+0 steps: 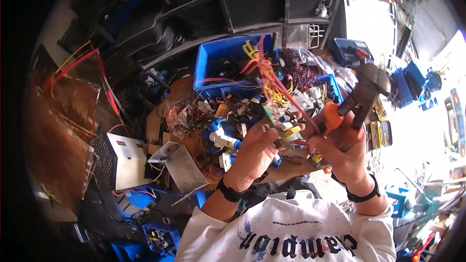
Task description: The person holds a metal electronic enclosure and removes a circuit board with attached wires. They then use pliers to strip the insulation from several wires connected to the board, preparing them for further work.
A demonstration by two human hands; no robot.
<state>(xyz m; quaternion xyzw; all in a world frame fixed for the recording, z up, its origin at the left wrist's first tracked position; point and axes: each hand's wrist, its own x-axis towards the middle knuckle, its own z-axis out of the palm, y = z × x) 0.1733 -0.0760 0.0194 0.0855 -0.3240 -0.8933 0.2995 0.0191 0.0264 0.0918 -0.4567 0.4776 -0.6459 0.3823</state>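
Fingers of the left hand (258, 149) clamp one green circuit board (290, 139), apparently steadying it above the table (286, 169) to expose its red and yellow wires (280, 83). The right hand's (343, 154) fingers close around one orange-handled pincers (367, 87), thumb beside the board. Beyond sits one large blue bin (228, 89).

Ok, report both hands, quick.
Left hand: closed, holding a green circuit board with wires attached.
Right hand: closed, holding an orange-handled tool with a dark head.
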